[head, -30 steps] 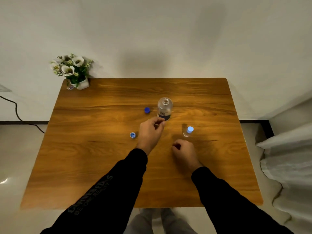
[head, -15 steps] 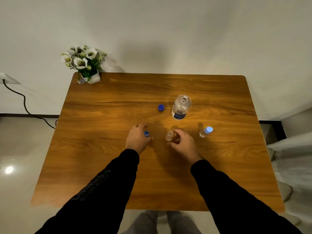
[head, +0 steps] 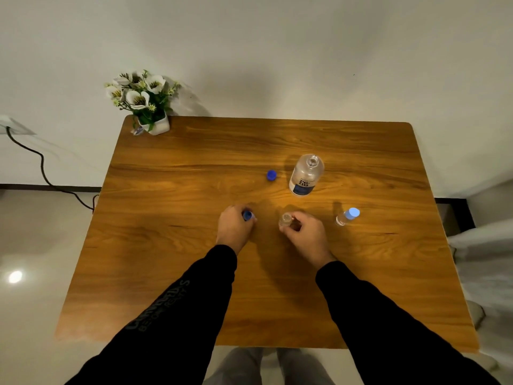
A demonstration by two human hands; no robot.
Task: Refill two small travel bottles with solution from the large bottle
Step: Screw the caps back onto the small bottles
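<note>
The large clear bottle point(head: 305, 175) with a blue label stands uncapped at the table's middle right. Its dark blue cap point(head: 271, 175) lies to its left. A small open travel bottle point(head: 285, 220) stands on the table, gripped by my right hand point(head: 305, 236). My left hand point(head: 234, 226) is closed around a small blue cap point(head: 247, 215) on the table surface. A second small travel bottle point(head: 347, 217) with a light blue cap on it stands to the right, untouched.
A white pot of artificial flowers point(head: 144, 107) sits at the far left corner of the wooden table point(head: 194, 273). A black cable point(head: 41, 168) runs along the wall at left. White fabric point(head: 488, 268) lies at right.
My left hand left the large bottle, moved down-left and closed on the small blue cap. My right hand took hold of the open small bottle. The camera view shifted left.
</note>
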